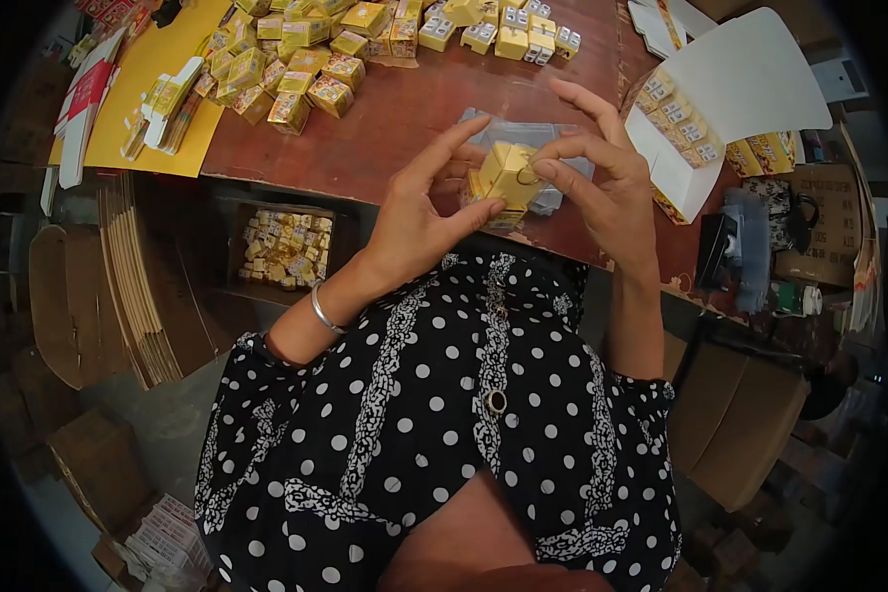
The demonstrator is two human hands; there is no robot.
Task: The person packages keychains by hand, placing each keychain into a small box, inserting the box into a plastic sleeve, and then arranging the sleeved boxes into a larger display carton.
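My left hand [434, 192] holds a small yellow box [508, 176] between thumb and fingers, above the front edge of the red table. My right hand [607, 168] is closed in a pinch at the box's right side, thumb against index finger, other fingers raised. A thin dark ring [528, 175] shows at those fingertips, against the box. Just behind and under the box lies a clear plastic tray [548, 197], partly covered by both hands. Another printed yellow box [476, 187] peeks out beside my left fingers.
Printed yellow boxes [291, 84] are piled at the back left of the table [405, 109]. Yellow-and-white pieces [513, 41] stand behind. An open white carton [676, 158] holds rows of pieces at right. Below the table's left edge sits a bin of small pieces [286, 247].
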